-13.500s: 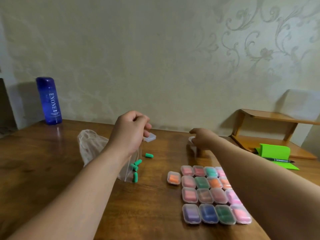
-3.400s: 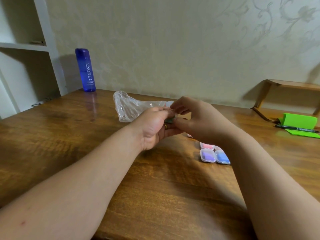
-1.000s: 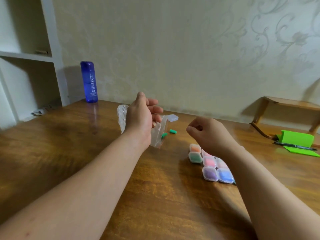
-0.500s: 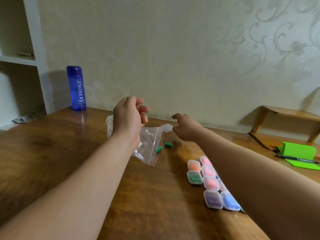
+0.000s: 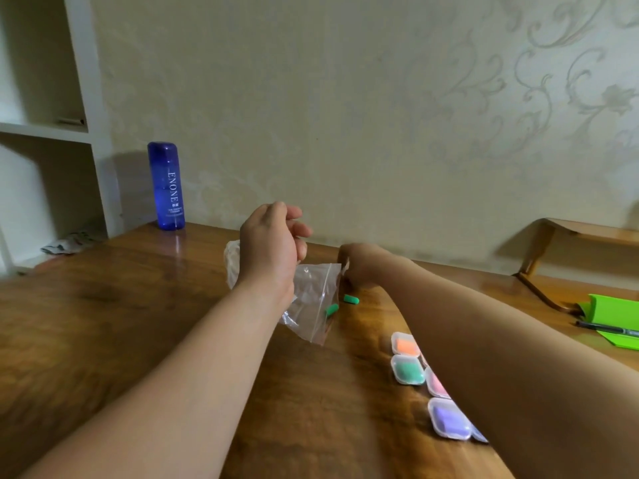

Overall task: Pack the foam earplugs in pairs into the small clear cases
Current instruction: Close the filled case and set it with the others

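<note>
My left hand hangs over the bag with its fingers loosely curled. I cannot tell whether it grips the plastic. My right hand reaches far out, fingers curled down at the bag's top corner, and its grip is hidden from me. The hands are close but not touching. One green earplug lies on the table just beside the bag, another at its mouth. The cases line up under my right forearm. Bare wood spreads to the left, and the bottle stands at the far edge by the wall.

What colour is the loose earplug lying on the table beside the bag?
Green; the earplug shows in the head view.
</note>
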`<state>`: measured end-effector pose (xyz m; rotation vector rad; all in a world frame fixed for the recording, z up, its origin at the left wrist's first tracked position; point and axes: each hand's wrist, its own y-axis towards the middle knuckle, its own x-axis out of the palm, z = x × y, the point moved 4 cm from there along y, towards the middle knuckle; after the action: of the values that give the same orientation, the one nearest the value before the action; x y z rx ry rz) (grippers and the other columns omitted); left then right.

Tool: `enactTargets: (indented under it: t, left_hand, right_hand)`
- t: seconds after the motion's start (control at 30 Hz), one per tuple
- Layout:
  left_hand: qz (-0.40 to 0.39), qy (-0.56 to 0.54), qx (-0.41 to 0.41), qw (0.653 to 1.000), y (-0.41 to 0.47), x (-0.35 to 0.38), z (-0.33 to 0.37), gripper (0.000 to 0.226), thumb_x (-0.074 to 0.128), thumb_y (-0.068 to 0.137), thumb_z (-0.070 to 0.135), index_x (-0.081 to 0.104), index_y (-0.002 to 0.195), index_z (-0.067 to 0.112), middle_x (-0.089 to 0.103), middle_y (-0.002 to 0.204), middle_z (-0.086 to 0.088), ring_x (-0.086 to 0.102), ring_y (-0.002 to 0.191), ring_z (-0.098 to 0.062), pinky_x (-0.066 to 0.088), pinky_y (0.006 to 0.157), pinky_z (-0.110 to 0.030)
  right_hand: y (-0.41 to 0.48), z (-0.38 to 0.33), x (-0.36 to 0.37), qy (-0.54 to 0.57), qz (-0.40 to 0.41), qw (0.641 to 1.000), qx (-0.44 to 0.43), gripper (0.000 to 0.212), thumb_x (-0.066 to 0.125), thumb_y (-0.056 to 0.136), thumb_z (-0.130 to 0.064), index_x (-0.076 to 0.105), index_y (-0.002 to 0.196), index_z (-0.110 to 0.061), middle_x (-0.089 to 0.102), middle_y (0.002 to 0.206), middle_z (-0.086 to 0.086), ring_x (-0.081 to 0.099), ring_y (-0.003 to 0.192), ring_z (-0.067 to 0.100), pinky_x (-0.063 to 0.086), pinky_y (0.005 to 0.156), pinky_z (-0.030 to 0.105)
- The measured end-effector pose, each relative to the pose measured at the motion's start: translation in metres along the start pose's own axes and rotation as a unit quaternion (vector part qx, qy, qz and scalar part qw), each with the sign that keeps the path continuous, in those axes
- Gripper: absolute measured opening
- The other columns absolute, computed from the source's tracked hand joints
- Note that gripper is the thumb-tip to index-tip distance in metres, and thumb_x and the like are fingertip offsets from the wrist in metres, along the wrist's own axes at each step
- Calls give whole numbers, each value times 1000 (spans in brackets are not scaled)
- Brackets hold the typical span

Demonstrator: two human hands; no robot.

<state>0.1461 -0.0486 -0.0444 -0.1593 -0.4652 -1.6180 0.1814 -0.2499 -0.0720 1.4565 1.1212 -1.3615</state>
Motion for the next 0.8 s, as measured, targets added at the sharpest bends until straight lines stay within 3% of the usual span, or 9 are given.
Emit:
enactTargets:
  t: [0.13,0.27,0.37,0.47,0.6,0.8]
  left_hand:
    - [-8,20,-2,1000,-6,-2,-2,27,44,109,21,67,100,11,67,73,-6,50,50,-13,37,43,-22]
    - [-23,31,-10,999,-19,-2,-2,26,46,110,22,67,104,9,67,72,-6,52,52,-15,40,45,-24]
    - [-68,42,-41,996,-37,8,-3,24,46,111,23,66,109,9,69,81,-10,56,57,-17,42,47,-24]
    - [-144,100,-68,982,-65,20,-6,23,51,110,25,67,113,8,71,95,-12,63,69,-20,49,55,-28]
    - [-223,170,-65,958,-99,22,-10,20,55,110,33,71,115,21,73,113,-8,72,95,-26,62,78,-36]
    - [-267,156,-48,950,-121,13,-14,25,65,107,35,66,132,37,76,112,4,78,101,-19,65,91,-38]
  right_hand:
    - [-13,20,-6,83,27,996,-5,40,73,99,-21,62,137,-23,63,132,7,61,107,24,51,86,32]
    - [-53,35,-31,198,84,976,-20,29,67,103,-29,65,132,-29,65,129,3,64,108,20,55,90,35]
    - [-105,39,-42,356,114,927,-45,21,66,103,-32,66,125,-29,70,113,3,70,97,21,63,88,41]
    - [-159,36,-37,471,137,868,-76,15,59,108,-29,70,118,-28,69,108,0,67,91,19,59,78,32]
    - [-198,28,-18,578,154,797,-83,26,63,106,-20,65,129,-31,71,121,-3,71,101,16,59,82,30]
    - [-220,23,-5,609,138,774,-106,24,70,102,-18,71,125,-26,76,119,-4,74,110,17,62,92,40]
